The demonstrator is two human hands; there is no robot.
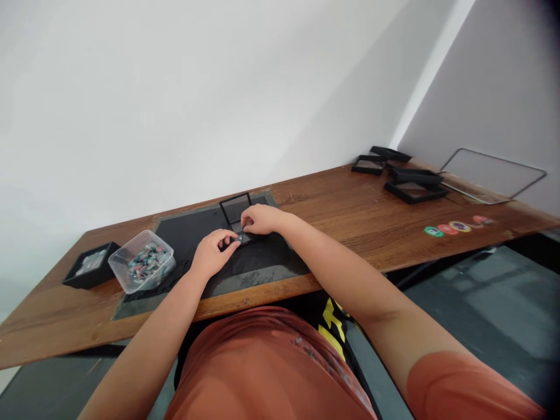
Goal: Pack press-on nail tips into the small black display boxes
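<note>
A small black box stands on the dark mat (pixel 254 271), its windowed lid (pixel 236 208) raised at the back. At the box's front left is my left hand (pixel 214 252), with a small teal piece (pixel 240 238) pinched between thumb and fingertips. My right hand (pixel 263 219) reaches over the box's right side, its fingers curled and closed. Whether anything is between those fingertips is hidden. To the left, a clear plastic tub (pixel 142 262) holds many small pieces in teal, pink and grey.
Left of the tub sits a black box (pixel 91 265) with whitish contents. Several black window boxes (pixel 413 186) lie at the table's far right. Nearby are a thin metal frame (pixel 494 156) and a row of round coloured stickers (pixel 458 226). A white wall (pixel 196 105) rises behind the wooden table (pixel 332 198).
</note>
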